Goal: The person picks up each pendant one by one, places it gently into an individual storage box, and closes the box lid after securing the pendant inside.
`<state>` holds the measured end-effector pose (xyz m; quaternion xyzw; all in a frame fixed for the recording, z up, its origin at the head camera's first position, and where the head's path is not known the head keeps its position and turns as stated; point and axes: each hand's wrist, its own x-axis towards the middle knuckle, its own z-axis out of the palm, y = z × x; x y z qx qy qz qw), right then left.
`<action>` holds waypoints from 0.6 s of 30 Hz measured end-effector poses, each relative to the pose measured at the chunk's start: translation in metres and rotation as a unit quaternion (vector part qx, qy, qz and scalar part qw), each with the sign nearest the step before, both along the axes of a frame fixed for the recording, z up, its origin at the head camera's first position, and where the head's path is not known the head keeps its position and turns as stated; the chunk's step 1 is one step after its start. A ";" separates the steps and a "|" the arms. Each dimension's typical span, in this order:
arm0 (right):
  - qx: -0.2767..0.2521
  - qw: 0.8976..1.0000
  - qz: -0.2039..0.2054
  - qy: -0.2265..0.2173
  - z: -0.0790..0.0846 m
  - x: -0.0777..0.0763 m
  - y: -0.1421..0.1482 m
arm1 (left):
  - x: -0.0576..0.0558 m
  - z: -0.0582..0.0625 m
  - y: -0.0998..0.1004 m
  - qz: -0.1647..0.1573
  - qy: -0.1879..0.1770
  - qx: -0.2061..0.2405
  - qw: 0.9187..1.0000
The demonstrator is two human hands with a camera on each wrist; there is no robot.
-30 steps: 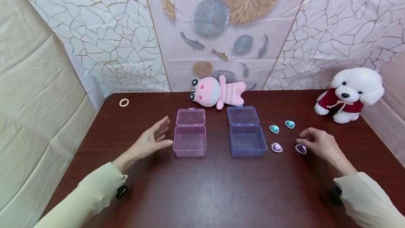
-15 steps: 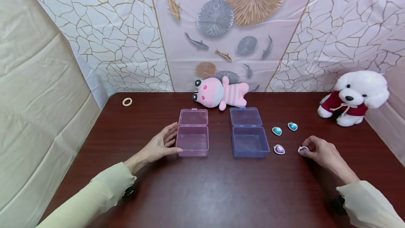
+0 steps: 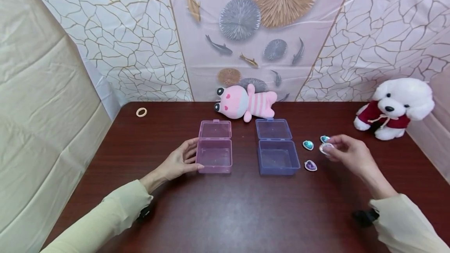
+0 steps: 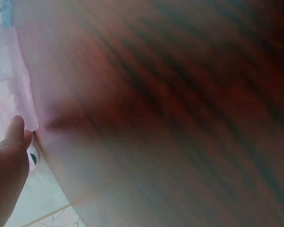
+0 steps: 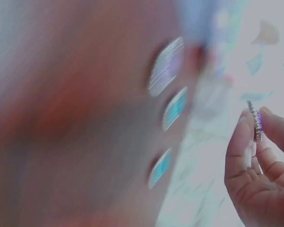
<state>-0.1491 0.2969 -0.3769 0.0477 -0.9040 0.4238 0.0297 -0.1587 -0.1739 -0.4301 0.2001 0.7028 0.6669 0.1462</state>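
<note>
My left hand (image 3: 177, 164) holds the left side of an open-lidded pink plastic box (image 3: 215, 170), thumb at the front corner and fingers along the side. In the left wrist view, the thumb (image 4: 15, 130) overlaps the box wall. Between thumb and fingertips, my right hand (image 3: 351, 155) pinches a purple heart-shaped gem (image 3: 327, 149) with a beaded rim, raised over the table. The right wrist view shows this gem (image 5: 256, 122) edge-on. Lying nearby are another purple gem (image 3: 311, 165) and two teal gems, one (image 3: 308, 145) uncovered, the other (image 3: 324, 139) partly behind the held gem.
A blue plastic box (image 3: 279, 170) stands with its lid back, left of the gems. Behind the boxes lies a pink striped plush toy (image 3: 246, 102). A white plush dog (image 3: 390, 106) sits at the back right, and a wooden ring (image 3: 141, 112) lies back left.
My left hand has moved right onto the pink box. My right hand has taken hold of the purple gem on the right and lifted it up and leftward from its spot.
</note>
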 end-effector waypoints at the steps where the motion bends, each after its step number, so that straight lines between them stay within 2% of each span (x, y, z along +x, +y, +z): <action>1: -0.041 0.999 0.017 0.017 -0.010 -0.011 -0.004 | 0.000 0.000 0.000 0.001 0.000 0.001 1.000; 2: -0.079 0.996 0.034 0.028 -0.020 -0.024 -0.010 | 0.000 0.000 -0.001 0.001 0.000 0.001 1.000; 5: -0.148 0.986 0.081 0.014 -0.008 -0.033 -0.058 | 0.000 -0.001 -0.002 0.001 -0.001 0.001 1.000; 7: -0.195 0.973 0.124 -0.006 -0.004 -0.037 -0.094 | -0.001 -0.002 -0.002 0.000 0.003 0.000 1.000; 9: -0.218 0.963 0.151 -0.050 0.025 -0.023 -0.144 | -0.001 -0.002 -0.002 0.000 0.004 -0.001 1.000; 11: -0.244 0.949 0.184 -0.079 0.022 -0.025 -0.176 | -0.001 -0.003 -0.003 0.001 0.006 -0.005 1.000; 14: -0.250 0.939 0.208 -0.114 0.014 -0.027 -0.214 | -0.001 -0.003 -0.002 0.001 0.007 -0.010 1.000; 18: -0.215 0.941 0.221 -0.137 0.001 -0.030 -0.246 | -0.002 -0.004 -0.003 -0.003 0.014 -0.016 1.000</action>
